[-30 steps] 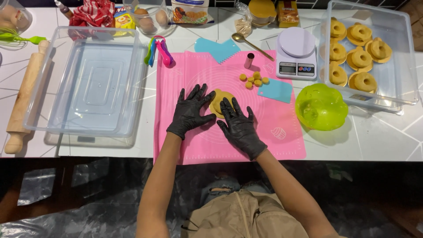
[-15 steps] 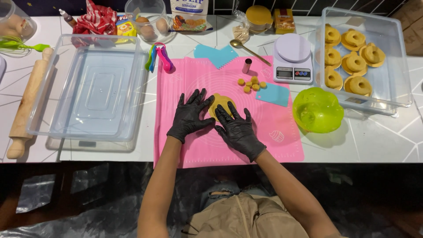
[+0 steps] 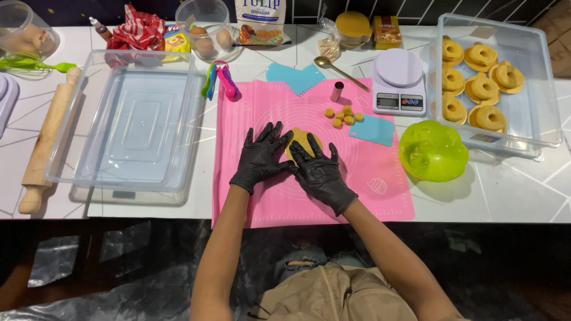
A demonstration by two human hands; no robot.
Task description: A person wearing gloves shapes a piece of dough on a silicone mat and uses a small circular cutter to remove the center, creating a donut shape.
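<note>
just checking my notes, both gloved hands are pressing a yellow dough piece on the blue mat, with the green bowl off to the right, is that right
Not quite: the mat is pink, not blue, as the head view shows. The rest holds: the left hand and the right hand, both in black gloves, press on the yellow dough piece, and the green bowl sits off to the right.

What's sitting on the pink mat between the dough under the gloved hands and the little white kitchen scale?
In the head view, a cluster of small dough balls lies between the flattened dough and the scale, with a light-blue scraper just below them.
</note>
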